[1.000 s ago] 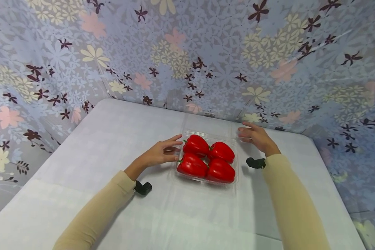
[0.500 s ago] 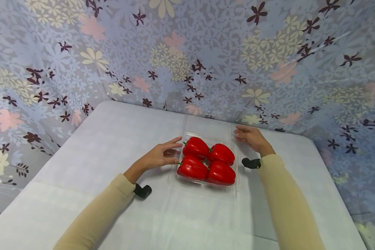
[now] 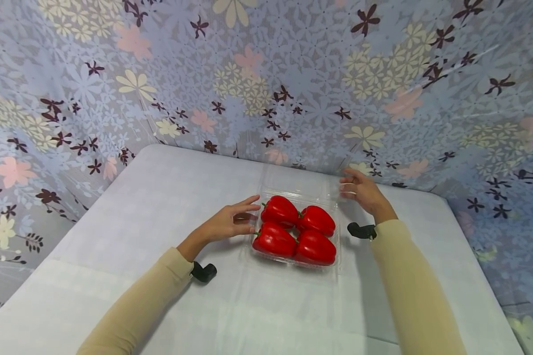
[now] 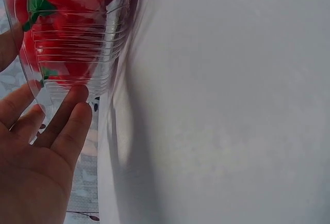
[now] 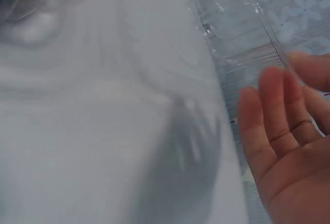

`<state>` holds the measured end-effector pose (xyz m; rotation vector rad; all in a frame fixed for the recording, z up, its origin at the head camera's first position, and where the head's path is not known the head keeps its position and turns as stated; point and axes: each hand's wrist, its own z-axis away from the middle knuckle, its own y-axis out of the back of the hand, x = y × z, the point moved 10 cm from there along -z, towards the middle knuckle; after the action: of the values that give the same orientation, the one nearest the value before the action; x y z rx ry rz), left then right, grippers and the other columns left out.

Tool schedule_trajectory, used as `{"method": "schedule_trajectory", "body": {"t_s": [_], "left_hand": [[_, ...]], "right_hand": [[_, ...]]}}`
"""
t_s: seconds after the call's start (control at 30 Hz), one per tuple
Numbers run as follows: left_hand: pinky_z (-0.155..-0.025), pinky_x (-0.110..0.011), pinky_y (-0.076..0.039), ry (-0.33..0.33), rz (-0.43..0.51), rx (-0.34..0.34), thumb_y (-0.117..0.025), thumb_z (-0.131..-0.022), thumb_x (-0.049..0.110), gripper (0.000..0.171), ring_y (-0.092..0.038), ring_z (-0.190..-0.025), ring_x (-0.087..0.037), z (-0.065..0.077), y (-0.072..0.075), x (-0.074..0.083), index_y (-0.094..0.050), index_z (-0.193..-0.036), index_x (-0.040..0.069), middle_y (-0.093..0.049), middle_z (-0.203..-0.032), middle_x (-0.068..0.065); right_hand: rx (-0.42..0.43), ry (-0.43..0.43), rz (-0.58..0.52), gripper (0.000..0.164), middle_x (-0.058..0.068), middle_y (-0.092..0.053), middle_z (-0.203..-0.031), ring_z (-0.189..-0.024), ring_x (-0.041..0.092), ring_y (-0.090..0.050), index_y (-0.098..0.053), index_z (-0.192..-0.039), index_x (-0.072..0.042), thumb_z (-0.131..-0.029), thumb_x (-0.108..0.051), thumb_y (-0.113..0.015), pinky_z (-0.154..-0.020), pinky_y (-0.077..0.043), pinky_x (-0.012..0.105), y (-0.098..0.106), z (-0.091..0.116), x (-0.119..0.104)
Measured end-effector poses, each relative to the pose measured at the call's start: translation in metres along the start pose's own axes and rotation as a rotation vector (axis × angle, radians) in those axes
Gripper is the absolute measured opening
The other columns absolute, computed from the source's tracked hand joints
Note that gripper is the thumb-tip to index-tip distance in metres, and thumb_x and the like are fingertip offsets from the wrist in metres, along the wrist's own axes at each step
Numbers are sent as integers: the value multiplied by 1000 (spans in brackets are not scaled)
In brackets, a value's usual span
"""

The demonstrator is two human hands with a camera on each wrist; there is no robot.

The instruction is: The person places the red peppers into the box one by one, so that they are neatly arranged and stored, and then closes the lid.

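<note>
A clear ribbed plastic clamshell box point(image 4: 105, 64) stands on the table with several red bell peppers in it, one of them a front pepper point(image 3: 273, 239); all have green stems. Its transparent lid point(image 3: 295, 186) is raised at the far side. My left hand point(image 3: 226, 223) is at the box's left side, fingers fairly straight; in the left wrist view two fingertips lie against the ribbed wall. At the lid's right edge, my right hand point(image 3: 367, 195) has thumb and fingers on either side of it. The right wrist view shows the lid's rim point(image 5: 273, 44) at the thumb and fingertips.
A white cloth covers the table point(image 3: 160, 187). Beyond its far edge hangs a flowered curtain point(image 3: 293, 74). Each wrist carries a small black camera mount, the left mount point(image 3: 204, 272) close over the cloth.
My right hand has shifted left and nearer, then back up and right along the lid's edge. My left hand and the peppers stay almost where they were.
</note>
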<state>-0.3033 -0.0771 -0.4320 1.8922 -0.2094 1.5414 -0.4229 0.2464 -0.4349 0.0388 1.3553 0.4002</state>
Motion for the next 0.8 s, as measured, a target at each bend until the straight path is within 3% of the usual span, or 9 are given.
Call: {"method": "schedule_trajectory", "body": {"t_s": [0.17,0.4,0.8], "left_hand": [[-112,-49,-45,-2,-1,1,-71,-89,9,64,-56,-132,-37,0,-1,1,-45,-147,0,-24,-166,-10],[-112,-48,-45,16,0,1,-72,-89,9,65,-56,-132,-36,0,-2,-1,-44,-148,1,-23,-167,-8],[-112,-48,-45,18,-18,9,-71,-89,8,66,-56,-132,-37,0,-4,1,-43,-149,1,-24,-166,-10]], "right_hand": [[62,74,2,65,-7,-52,-105,-95,5,-61,-19,-159,-9,-103,-14,-51,-84,-55,15,10,4,-21],[145,181,-79,48,-10,-58,-99,-86,5,-62,-41,-146,-1,-101,-9,-55,-77,-58,18,19,10,-47],[124,237,-191,42,-7,-58,-95,-83,7,-62,-47,-138,-1,-98,-2,-57,-73,-60,21,20,18,-53]]}}
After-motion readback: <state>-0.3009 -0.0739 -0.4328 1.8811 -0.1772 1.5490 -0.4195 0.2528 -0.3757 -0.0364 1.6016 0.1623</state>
